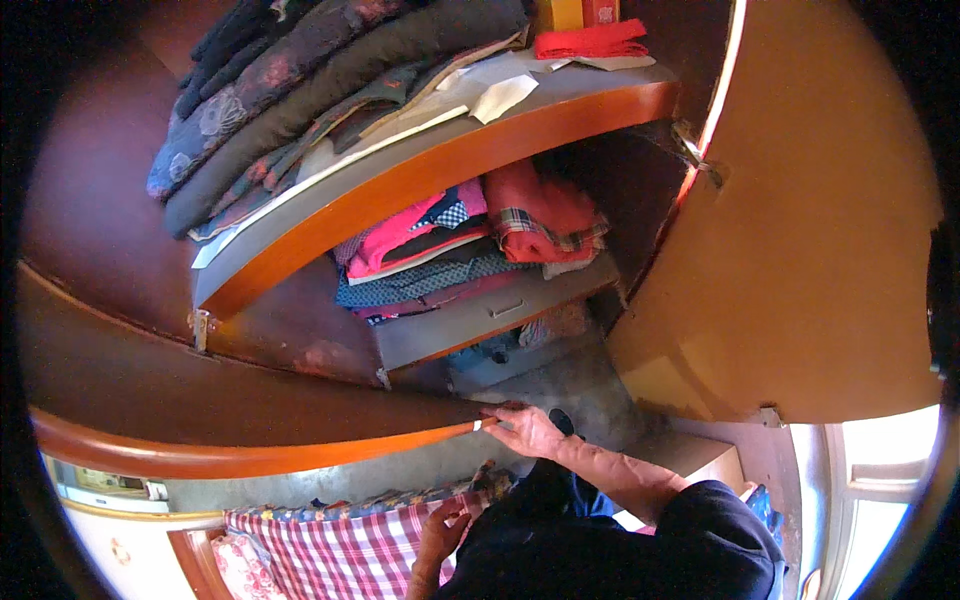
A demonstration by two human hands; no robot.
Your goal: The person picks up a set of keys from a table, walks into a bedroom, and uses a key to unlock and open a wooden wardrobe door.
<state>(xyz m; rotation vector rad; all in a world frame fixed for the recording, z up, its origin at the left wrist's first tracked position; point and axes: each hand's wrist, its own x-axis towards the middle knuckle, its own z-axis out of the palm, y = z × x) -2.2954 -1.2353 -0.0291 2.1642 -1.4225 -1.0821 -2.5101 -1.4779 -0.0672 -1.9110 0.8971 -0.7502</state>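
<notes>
My right hand grips the free edge of a brown wardrobe door, fingers on its inner side near the lower corner. That door stands open on the left. My left hand is raised near my body, fingers loosely curled, with nothing seen in it. Inside the wardrobe, dark and floral folded clothes are piled on the upper shelf. Below, pink and patterned folded clothes lie beside a red cloth with a plaid border.
A second wardrobe door stands open at right. A red folded cloth lies on the upper shelf. Beneath the lower clothes is a drawer front with a handle. Behind me are a bed with a checked cover and a cardboard box.
</notes>
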